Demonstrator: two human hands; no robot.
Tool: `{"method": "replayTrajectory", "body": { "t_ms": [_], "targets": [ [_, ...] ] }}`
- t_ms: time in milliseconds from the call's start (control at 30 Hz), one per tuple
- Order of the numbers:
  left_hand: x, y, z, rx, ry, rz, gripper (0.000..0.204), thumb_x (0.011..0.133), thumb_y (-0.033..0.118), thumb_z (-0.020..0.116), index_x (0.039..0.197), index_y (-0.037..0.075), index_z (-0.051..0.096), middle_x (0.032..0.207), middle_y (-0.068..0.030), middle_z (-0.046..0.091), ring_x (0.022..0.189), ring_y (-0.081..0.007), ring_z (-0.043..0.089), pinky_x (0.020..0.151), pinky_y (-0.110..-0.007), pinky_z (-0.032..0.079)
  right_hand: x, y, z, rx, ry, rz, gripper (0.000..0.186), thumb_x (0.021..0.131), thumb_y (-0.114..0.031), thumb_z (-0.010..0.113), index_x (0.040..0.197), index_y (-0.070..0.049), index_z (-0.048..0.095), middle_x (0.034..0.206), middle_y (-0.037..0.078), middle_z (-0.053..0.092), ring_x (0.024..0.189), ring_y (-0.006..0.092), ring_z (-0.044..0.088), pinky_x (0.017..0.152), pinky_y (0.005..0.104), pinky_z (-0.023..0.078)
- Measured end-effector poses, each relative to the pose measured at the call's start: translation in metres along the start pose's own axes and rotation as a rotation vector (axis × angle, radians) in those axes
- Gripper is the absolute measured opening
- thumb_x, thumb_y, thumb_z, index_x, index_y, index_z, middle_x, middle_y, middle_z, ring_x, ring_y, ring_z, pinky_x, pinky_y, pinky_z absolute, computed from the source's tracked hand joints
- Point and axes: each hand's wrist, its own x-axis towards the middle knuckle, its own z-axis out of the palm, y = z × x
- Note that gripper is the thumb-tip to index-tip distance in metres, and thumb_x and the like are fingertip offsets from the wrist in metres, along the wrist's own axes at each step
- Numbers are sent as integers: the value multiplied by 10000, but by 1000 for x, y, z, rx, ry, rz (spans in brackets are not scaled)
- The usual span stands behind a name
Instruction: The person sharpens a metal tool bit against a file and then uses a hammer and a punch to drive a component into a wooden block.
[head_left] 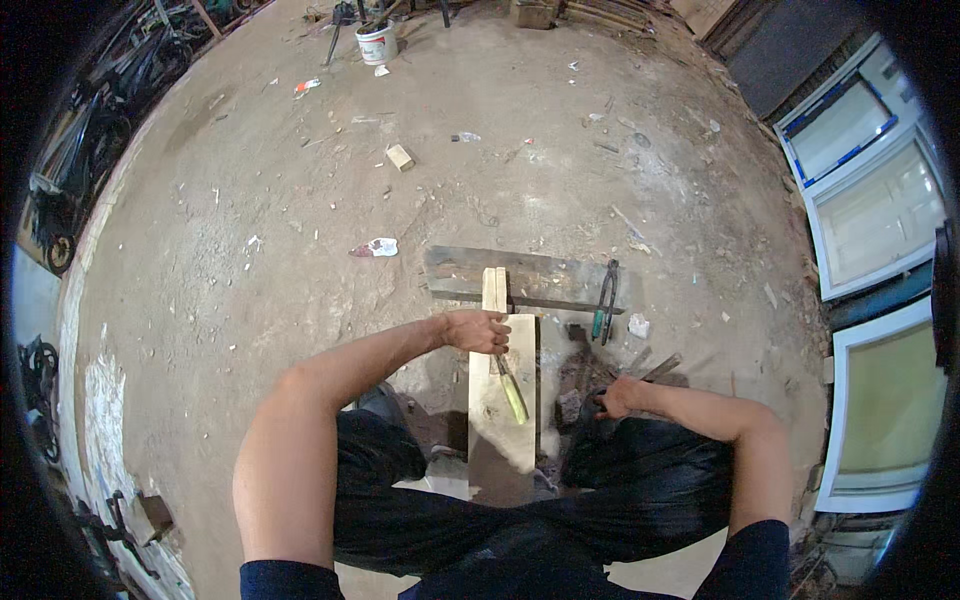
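Here, my left grip point(478, 331) curls narrowly at the slotted wooden piece point(494, 288) by the pale board's point(488, 412) upper end; what it clasps I cannot tell. A yellow-green-handled chisel point(514, 398) lies over the board. My right grip point(622, 397), its hold unclear, is near my right knee point(625, 455).

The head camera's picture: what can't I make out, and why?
All in the head view:
Narrow pale wood: partly covered by the left hand.
Far tip of the yellow-green-handled tool: not visible past that hand.
Near end of the wide board: hidden by dark clothing.
Right hand's hold, if any: fingertips curl out of sight.
White bucket's contents: too small.
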Motion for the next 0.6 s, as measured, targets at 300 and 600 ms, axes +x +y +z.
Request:
{"method": "replayTrajectory", "body": {
  "t_ms": [300, 600],
  "targets": [
    [-5, 15, -31, -263, -321, -188, 431, 886, 381, 552, 1203, 90, 522, 1101, -66, 562, 1138, -201, 531, 913, -381, 438, -42, -23, -25, 86, 118, 30, 438, 874, -339, 445, 1181, -96, 640, 1112, 156, 683, 1044, 345, 647, 880, 478, 506],
    [-16, 11, -51, -520, 31, -278, 422, 916, 439, 551, 972, 27, 620, 826, -126, 627, 858, -280, 621, 812, -411, 458, -45, -19, -35, 40, 129, 14, 591, 937, -557, 391, 1226, -81, 592, 1129, 169, 667, 1061, 352, 629, 898, 495, 491]
  ]
}}
